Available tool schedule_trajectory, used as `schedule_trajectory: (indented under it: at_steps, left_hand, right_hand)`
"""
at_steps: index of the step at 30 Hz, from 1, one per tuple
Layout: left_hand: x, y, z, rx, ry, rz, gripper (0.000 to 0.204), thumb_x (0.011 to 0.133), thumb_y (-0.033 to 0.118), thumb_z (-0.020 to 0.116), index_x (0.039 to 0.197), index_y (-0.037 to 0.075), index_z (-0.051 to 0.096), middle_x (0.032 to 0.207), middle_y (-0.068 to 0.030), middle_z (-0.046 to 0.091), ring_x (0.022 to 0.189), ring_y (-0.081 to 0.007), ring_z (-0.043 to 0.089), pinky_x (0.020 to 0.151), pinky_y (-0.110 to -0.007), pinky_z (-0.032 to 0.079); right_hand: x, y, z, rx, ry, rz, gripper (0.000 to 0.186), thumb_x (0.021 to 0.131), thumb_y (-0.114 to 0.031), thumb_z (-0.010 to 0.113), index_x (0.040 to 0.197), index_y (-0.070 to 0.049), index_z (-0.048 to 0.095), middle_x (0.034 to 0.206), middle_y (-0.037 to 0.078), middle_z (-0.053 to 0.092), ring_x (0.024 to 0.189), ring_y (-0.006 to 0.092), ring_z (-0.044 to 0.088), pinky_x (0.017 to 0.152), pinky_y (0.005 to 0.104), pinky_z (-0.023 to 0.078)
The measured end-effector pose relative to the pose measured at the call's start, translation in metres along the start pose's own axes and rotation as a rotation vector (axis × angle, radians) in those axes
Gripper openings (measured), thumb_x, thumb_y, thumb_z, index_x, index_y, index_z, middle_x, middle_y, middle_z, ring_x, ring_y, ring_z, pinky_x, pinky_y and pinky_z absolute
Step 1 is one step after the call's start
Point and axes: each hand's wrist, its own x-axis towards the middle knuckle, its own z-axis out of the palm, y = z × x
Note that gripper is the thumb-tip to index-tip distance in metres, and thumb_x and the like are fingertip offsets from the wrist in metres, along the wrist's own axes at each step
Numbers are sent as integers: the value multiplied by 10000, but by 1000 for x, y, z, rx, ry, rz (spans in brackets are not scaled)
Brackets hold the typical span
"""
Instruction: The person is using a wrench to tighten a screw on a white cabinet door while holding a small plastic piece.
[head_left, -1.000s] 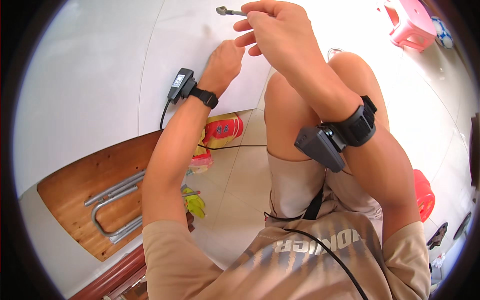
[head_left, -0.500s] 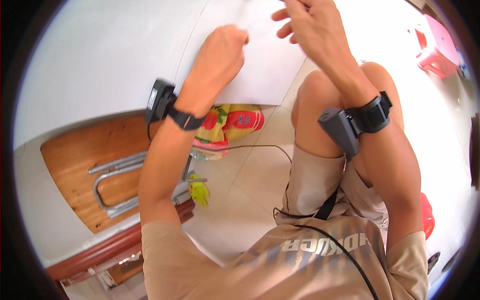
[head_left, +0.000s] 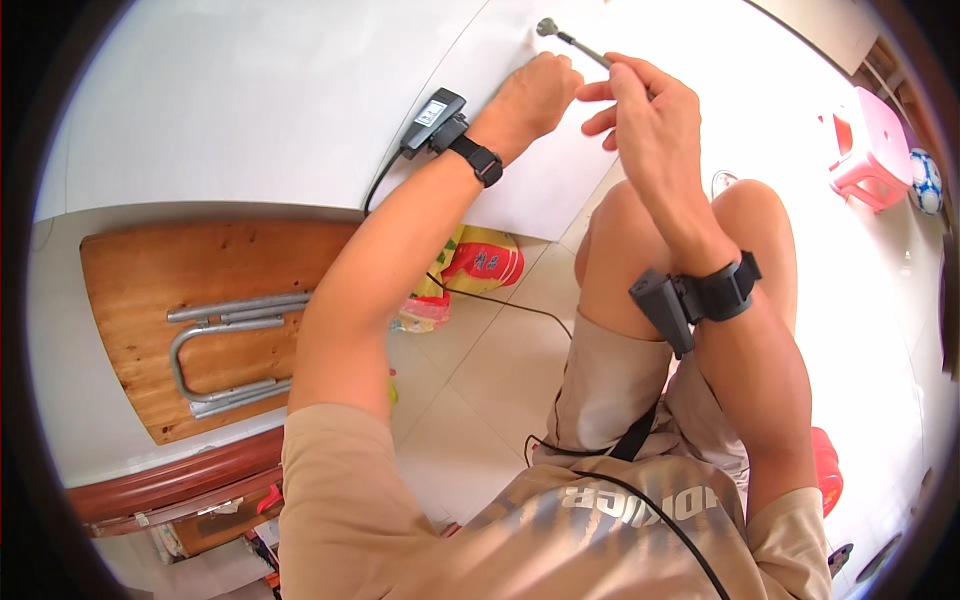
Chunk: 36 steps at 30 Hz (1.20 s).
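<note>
A white worktop [head_left: 250, 110] is filling the view from nine to twelve o'clock. A wooden board [head_left: 210, 270] carrying bent metal tubes [head_left: 225, 350] is lying at nine o'clock. A red and yellow package [head_left: 470, 265], soft and crumpled, is lying on the tiled floor [head_left: 480, 370] just below the worktop's edge, left of centre. At twelve o'clock, the left hand [head_left: 530, 95] is being pressed, fingers curled, against the worktop. Just beside it, at one o'clock, a thin metal rod [head_left: 570, 38] with a rounded head is being pinched by the right hand [head_left: 645, 110], its other fingers loosely spread.
</note>
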Motion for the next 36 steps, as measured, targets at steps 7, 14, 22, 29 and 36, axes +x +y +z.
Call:
schedule_trajectory:
  at_steps: [7, 14, 22, 29, 36]
  left_hand:
    - [6, 11, 29, -713, -73, -143, 189, 889, 80, 507, 764, -8, 617, 731, -180, 666, 719, -341, 637, 654, -438, 489]
    - [-34, 8, 34, -724, -100, -198, 183, 839, 40, 511, 757, -15, 665, 785, -196, 692, 696, -326, 646, 642, -436, 486]
    - [25, -14, 5, -394, -91, 134, 192, 893, 185, 629, 798, 19, 643, 656, -78, 665, 613, -177, 604, 592, -343, 498]
    - [66, -6, 11, -458, -133, 69, 109, 751, 20, 600, 785, -53, 673, 683, -240, 635, 586, -360, 606, 550, -428, 468]
    - [62, -10, 55, -640, -249, -7, 136, 772, 142, 670, 815, 20, 713, 715, -125, 706, 662, -228, 647, 623, -371, 508]
  right_hand:
    - [1, -2, -6, 106, 35, 87, 373, 1010, -166, 482, 1178, 110, 669, 862, 148, 752, 596, 167, 681, 577, 299, 525]
    - [-10, -24, -18, 94, -69, 50, 378, 991, -146, 478, 1164, 132, 667, 829, 154, 738, 578, 166, 649, 563, 314, 513]
    - [2, -29, -26, 255, 33, 14, 384, 1030, -175, 496, 1273, 86, 638, 918, 136, 762, 590, 117, 641, 509, 229, 457]
    - [1, -34, -31, 339, 156, -5, 363, 1039, -174, 510, 1259, 77, 651, 896, 136, 766, 581, 109, 624, 506, 224, 456]
    - [5, -38, -35, 445, 183, 51, 331, 1032, -144, 513, 1241, 65, 662, 870, 126, 753, 570, 107, 618, 485, 222, 428]
